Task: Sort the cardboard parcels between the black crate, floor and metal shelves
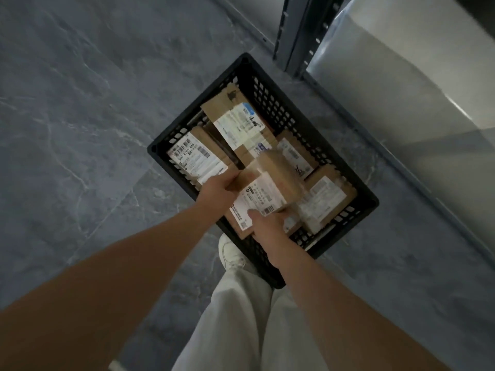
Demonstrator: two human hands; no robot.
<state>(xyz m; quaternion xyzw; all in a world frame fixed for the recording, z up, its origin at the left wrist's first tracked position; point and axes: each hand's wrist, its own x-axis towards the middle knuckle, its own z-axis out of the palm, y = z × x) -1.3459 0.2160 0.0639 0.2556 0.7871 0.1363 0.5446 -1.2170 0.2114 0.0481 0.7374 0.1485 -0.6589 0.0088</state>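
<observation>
Head view: the left hand (218, 187) and right hand (263, 223) both grip one cardboard parcel (257, 199), fingers curled round its edges. It is brown and blurry with a white label, held just above the black crate (267, 87) with other parcels (235, 121) inside. I think it is being picked out. Next it needs lifting clear toward the metal shelves (401, 76).

The single head view looks steeply down at the black crate (249, 76) on the floor (80, 103).

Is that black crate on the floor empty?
No, the black crate holds several labelled cardboard parcels, and the left hand and right hand grip a small parcel over it.
</observation>
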